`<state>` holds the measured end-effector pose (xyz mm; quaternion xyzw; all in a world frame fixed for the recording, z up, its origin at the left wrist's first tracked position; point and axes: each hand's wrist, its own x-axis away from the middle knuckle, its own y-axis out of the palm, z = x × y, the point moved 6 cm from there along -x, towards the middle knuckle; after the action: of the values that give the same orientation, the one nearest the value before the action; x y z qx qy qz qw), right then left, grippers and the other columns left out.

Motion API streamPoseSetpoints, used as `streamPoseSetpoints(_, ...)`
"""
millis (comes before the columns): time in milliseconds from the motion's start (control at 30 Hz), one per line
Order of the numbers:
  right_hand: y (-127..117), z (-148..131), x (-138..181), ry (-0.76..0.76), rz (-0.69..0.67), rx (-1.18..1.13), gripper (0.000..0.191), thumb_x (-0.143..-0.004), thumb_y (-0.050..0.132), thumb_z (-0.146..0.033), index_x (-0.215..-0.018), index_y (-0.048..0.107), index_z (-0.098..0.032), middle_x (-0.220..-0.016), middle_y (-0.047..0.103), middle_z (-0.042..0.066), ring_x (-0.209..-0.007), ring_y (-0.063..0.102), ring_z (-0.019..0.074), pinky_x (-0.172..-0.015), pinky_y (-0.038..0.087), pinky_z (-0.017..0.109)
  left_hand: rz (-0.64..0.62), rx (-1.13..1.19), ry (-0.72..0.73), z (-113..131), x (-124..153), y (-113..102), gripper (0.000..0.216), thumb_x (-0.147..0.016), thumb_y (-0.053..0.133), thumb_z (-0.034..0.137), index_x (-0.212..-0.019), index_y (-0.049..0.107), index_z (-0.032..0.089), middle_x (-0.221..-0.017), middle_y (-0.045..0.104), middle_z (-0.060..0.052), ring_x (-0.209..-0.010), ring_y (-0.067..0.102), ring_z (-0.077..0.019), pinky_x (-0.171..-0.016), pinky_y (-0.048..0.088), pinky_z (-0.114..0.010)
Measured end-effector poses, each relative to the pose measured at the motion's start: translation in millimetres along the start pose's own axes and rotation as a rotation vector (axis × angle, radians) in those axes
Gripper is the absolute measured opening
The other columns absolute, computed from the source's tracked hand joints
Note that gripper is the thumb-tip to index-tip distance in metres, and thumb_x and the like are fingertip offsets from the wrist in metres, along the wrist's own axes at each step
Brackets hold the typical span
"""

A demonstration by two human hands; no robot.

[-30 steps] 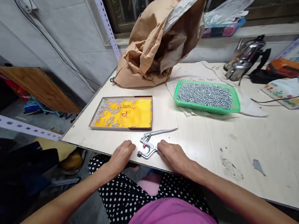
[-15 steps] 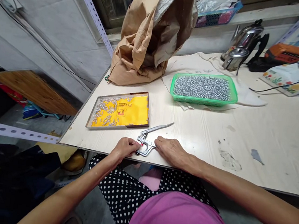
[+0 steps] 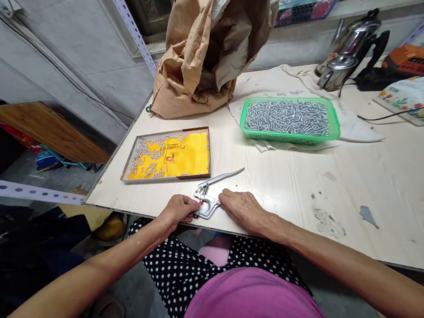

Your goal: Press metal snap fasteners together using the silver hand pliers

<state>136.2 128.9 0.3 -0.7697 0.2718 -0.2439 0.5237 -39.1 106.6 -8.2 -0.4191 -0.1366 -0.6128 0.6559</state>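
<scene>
A metal plier-like press tool (image 3: pixel 212 191) lies near the front edge of the pale wooden table (image 3: pixel 361 203), its long handle pointing away to the right. My left hand (image 3: pixel 179 210) is curled at the tool's jaw end, fingertips pinched against it. My right hand (image 3: pixel 242 209) rests palm down on the table with its fingers on the tool's lower handle. A shallow tray with a yellow sheet (image 3: pixel 169 155) and scattered small metal pins lies just beyond my left hand. A green basket (image 3: pixel 290 119) full of the same silver pins stands further back.
A crumpled brown paper sack (image 3: pixel 211 49) stands at the table's back left. A white cloth (image 3: pixel 350 127) lies under the basket. Steel kettles (image 3: pixel 342 51), an orange device (image 3: pixel 412 58) and a black cable (image 3: pixel 400 112) sit at the back right. The table edge runs just below my hands.
My left hand has closed in from beside the tool onto its jaw end. The right hand stays on the handle. The view has tilted down slightly.
</scene>
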Motion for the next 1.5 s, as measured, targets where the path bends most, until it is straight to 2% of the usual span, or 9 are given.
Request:
streamPoseSetpoints(300,-5,-2,0,0.005,-0.027,0.008,0.016,-0.098,0.041,-0.015,-0.098,0.056,-0.017,-0.102,0.062,0.007,-0.072,0.054,0.0159,-0.055,0.027,0.030,-0.027,-0.113,0.094,-5,-4,0,0.015,-0.065,0.071,0.025,-0.066,0.066,0.011,-0.058,0.060,0.001,-0.054,0.054,-0.0107,-0.055,0.049,-0.021)
streamPoseSetpoints(467,-14,2,0,-0.005,0.012,0.052,0.014,-0.095,0.053,-0.027,-0.105,0.058,-0.017,-0.115,0.060,0.011,-0.091,0.057,0.0227,-0.069,0.041,0.031,-0.035,-0.189,0.097,-5,-8,0,0.015,-0.066,0.069,0.026,-0.063,0.066,0.012,-0.058,0.061,0.001,-0.055,0.056,-0.0120,-0.054,0.049,-0.021)
streamPoseSetpoints(600,-27,20,-7,-0.004,0.148,0.142,0.084,-0.070,0.077,-0.059,-0.134,0.045,-0.015,-0.146,0.037,0.020,-0.128,0.036,0.0398,-0.099,0.034,0.052,-0.028,-0.200,0.097,-6,-9,1,0.015,-0.067,0.069,0.026,-0.062,0.066,0.012,-0.057,0.061,0.001,-0.055,0.057,-0.0125,-0.054,0.049,-0.021)
streamPoseSetpoints(667,-26,27,-14,-0.004,0.118,0.158,0.101,-0.063,0.077,-0.066,-0.140,0.040,-0.012,-0.142,0.041,0.022,-0.131,0.031,0.0417,-0.105,0.026,0.058,-0.021,-0.198,0.096,-7,-9,1,0.015,-0.068,0.069,0.026,-0.062,0.066,0.012,-0.057,0.061,0.001,-0.055,0.057,-0.0124,-0.054,0.049,-0.021)
streamPoseSetpoints(967,-24,27,-21,0.069,0.092,0.133,0.084,-0.062,0.079,-0.058,-0.124,0.053,-0.009,-0.116,0.057,0.018,-0.104,0.049,0.0344,-0.088,0.041,0.044,-0.015,-0.227,0.100,-8,-9,0,0.015,-0.072,0.067,0.025,-0.064,0.067,0.012,-0.057,0.061,0.001,-0.054,0.057,-0.0122,-0.054,0.048,-0.020)
streamPoseSetpoints(1200,-25,23,-17,0.066,0.066,0.085,0.047,-0.072,0.079,-0.046,-0.099,0.063,-0.010,-0.104,0.059,0.015,-0.096,0.049,0.0296,-0.075,0.043,0.037,-0.008,-0.395,0.118,-7,-5,0,0.023,-0.082,0.062,0.029,-0.067,0.064,0.012,-0.058,0.059,-0.001,-0.056,0.057,-0.0135,-0.059,0.048,-0.023)
streamPoseSetpoints(1267,-24,23,-16,0.069,0.075,0.062,0.046,-0.073,0.079,-0.044,-0.100,0.063,-0.010,-0.104,0.059,0.015,-0.096,0.050,0.0294,-0.076,0.043,0.037,0.061,-0.580,0.227,0,5,-1,0.028,-0.086,0.059,0.032,-0.067,0.064,0.012,-0.064,0.061,-0.003,-0.064,0.060,-0.0164,-0.065,0.050,-0.027)
streamPoseSetpoints(1400,-22,20,-13,0.075,0.109,0.047,0.042,-0.074,0.079,-0.039,-0.101,0.062,-0.010,-0.104,0.059,0.014,-0.098,0.050,0.0288,-0.079,0.044,0.037,0.295,-0.882,0.750,29,34,10,0.020,-0.089,0.057,0.030,-0.097,0.066,0.015,-0.101,0.064,-0.009,-0.098,0.059,-0.0240,-0.086,0.050,-0.035)
streamPoseSetpoints(1500,-20,16,-12,0.086,0.112,0.032,0.048,-0.073,0.080,-0.041,-0.103,0.062,-0.008,-0.105,0.058,0.016,-0.099,0.050,0.0293,-0.082,0.044,0.038,0.221,-0.962,1.023,39,34,29,0.041,-0.085,0.064,0.027,-0.124,0.055,0.016,-0.129,0.055,-0.012,-0.120,0.049,-0.0285,-0.101,0.045,-0.044)
